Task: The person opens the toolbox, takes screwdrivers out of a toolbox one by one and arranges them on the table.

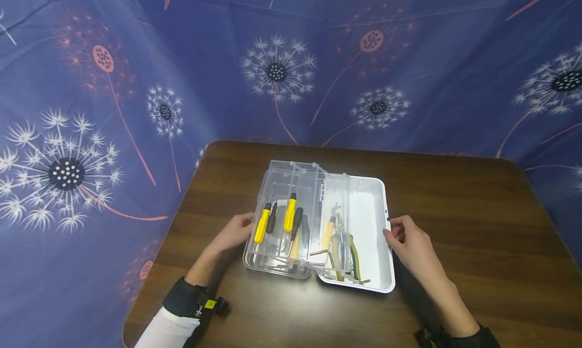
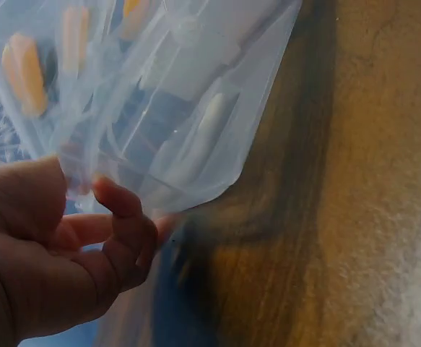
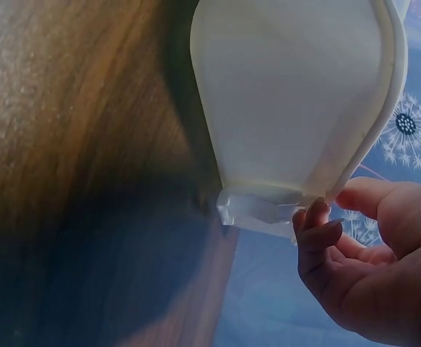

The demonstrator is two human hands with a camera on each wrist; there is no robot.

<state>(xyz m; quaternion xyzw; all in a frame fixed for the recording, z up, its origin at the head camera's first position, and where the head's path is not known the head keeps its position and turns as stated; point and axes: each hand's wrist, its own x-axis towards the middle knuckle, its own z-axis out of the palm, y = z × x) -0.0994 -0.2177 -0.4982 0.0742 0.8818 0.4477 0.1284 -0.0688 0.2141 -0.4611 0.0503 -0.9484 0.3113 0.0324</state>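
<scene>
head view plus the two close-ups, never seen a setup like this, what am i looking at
There is no robot here, just a person's two bare hands. The head view comes from a camera on the head, looking forward and down; each close-up comes from a camera worn on one wrist. On the wooden table sits an open plastic box, clear on the left and white on the right. Yellow tools show in the clear part, pliers in the white part. The left hand holds the clear side's edge; the right hand holds the white side's edge.
</scene>
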